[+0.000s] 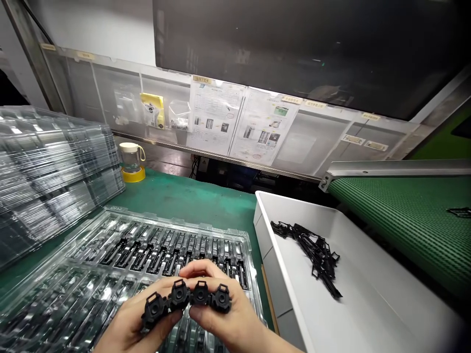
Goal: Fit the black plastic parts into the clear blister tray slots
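Observation:
Both my hands hold one black plastic moulding [187, 297], a strip of several round caps joined in a row. My left hand [136, 321] grips its left end with closed fingers. My right hand [224, 314] pinches its right end, thumb in front. They hover over a clear blister tray [73, 284] whose far row of slots holds black parts [172, 252]. The tray's near slots are partly hidden by my hands.
A white bin [368, 314] at right holds a heap of black mouldings [316, 252]. A green conveyor belt [401, 220] runs behind it. A stack of clear trays [51, 166] stands at left, a lidded jar [130, 159] behind. Instruction sheets [243, 122] hang on the back panel.

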{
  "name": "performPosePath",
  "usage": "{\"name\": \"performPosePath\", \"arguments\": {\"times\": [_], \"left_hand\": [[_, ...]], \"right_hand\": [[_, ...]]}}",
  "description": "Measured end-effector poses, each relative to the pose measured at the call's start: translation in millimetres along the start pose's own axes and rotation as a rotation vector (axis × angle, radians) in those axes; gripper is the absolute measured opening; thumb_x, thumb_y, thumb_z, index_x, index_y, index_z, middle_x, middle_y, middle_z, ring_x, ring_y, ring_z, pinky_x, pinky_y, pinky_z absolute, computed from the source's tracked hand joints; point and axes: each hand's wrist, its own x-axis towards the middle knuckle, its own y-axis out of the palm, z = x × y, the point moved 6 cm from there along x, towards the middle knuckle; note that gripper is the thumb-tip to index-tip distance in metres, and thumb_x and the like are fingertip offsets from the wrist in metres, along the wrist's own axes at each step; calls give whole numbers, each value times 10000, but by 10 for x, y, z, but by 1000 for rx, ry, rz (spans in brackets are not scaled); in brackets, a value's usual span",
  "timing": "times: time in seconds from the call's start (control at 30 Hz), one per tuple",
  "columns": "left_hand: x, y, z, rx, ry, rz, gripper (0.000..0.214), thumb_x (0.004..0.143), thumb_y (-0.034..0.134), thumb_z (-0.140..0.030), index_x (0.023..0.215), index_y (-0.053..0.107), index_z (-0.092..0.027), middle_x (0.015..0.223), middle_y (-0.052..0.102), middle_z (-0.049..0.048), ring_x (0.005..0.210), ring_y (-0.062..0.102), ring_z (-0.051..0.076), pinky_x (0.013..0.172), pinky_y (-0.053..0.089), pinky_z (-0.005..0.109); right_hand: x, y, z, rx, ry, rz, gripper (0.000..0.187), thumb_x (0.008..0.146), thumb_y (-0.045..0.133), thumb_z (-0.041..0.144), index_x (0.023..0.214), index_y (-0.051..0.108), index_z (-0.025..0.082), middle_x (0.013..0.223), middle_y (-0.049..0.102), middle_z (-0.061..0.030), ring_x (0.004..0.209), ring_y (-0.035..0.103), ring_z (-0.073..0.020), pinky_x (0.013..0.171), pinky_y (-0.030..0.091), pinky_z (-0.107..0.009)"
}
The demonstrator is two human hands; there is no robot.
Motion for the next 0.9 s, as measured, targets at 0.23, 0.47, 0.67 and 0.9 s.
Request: {"name": "performPosePath", "arguments": {"times": [0.23,0.47,0.67,0.9], "left_hand": [[-14,28,22,28,36,30,229,685,510,-359,881,570,-460,951,614,-111,884,535,153,787,410,187],[-41,-16,370,25,-160,-11,385,702,420,-403,1082,416,-341,1236,403,-35,1157,298,222,977,197,415],[10,-15,423,-30,-166,44,491,679,391,-248,1166,347,-288,1346,203,-61,1225,120,165,1001,103,362],[-4,24,702,-540,-425,42,673,497,633,-218,1112,365,-261,1288,331,46,1168,275,222,902,288,357]], "right_hand": [[4,5,-57,34,13,-23,230,639,595,163,868,609,145,992,493,-74,929,489,-179,819,378,-282],[31,4,-88,87,4,-59,134,646,582,131,768,591,185,1108,489,-42,1014,455,-178,874,333,-290],[41,106,-151,63,90,59,188,675,537,184,850,585,132,969,569,-81,897,518,-185,799,384,-291],[64,-38,-76,-254,-40,-40,152,724,461,237,821,538,149,849,565,-82,789,523,-173,704,420,-287]]}}
